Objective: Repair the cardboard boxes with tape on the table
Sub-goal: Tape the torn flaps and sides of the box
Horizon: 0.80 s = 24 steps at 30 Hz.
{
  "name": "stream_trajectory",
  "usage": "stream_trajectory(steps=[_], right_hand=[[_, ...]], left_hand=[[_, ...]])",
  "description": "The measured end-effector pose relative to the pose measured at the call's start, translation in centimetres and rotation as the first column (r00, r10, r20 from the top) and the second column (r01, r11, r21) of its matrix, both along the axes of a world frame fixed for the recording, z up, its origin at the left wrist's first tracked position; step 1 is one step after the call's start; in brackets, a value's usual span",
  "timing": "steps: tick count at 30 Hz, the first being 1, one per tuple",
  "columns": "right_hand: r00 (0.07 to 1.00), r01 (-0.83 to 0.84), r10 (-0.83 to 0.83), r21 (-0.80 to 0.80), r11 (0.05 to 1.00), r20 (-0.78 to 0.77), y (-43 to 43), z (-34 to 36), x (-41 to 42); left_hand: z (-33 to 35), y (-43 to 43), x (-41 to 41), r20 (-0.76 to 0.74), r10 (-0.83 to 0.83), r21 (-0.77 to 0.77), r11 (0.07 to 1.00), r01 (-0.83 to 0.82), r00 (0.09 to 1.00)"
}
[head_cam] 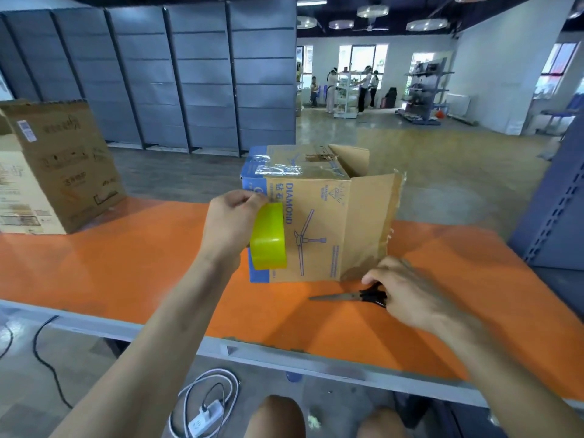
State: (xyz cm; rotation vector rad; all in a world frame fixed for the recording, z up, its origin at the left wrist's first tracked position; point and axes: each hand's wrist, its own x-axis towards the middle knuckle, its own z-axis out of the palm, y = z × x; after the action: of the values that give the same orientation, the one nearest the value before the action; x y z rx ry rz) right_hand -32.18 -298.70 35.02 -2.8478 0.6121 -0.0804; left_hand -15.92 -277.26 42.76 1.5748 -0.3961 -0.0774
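At the far left of the orange table top (pixel 126 263) stands a tall brown cardboard box with printed markings (pixel 60 165), tilted and well apart from the work. Below the table edge we see a coiled white charger cable (pixel 205 403) on the floor.

The left forearm rises from the lower left. The left hand (pixel 230 222) is held up in front of the smaller brown cardboard box with blue "DIAMOND" lettering and a fan drawing (pixel 319 222). Its fingers are bent, and thumb and fingertips pinch the top of a yellow-green roll of tape (pixel 268 238), which hangs on edge against the box's front face near its blue left corner.

This box stands at the middle of the table, its top patched with clear tape. Its right side flap swings open, with a torn strip of tape along its edge.

Just right of the box's lower corner, a pair of scissors with black handles (pixel 350 296) lies flat on the table, blades pointing left. The right arm comes in from the lower right. The right hand (pixel 407 292), blurred, is knuckles up, its fingers curled round the handles.
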Motion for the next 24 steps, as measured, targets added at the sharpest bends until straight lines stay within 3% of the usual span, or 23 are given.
stream_trajectory(steps=[16,20,24], right_hand=[[0.956,-0.190,0.139,-0.185,0.964,-0.260,-0.8,1.8,-2.0],[0.963,-0.212,0.170,-0.193,0.958,-0.209,0.0,2.6,-2.4],[0.973,-0.225,0.224,-0.032,0.974,-0.051,-0.3,5.5,-2.7]], left_hand=[[0.5,0.0,-0.5,-0.125,-0.003,-0.022,1.000,0.000,0.992],[0.5,0.5,-0.8,-0.180,-0.067,-0.044,0.997,0.060,0.981],[-0.3,1.0,-1.0,-0.147,-0.102,-0.027,0.995,0.100,0.984]])
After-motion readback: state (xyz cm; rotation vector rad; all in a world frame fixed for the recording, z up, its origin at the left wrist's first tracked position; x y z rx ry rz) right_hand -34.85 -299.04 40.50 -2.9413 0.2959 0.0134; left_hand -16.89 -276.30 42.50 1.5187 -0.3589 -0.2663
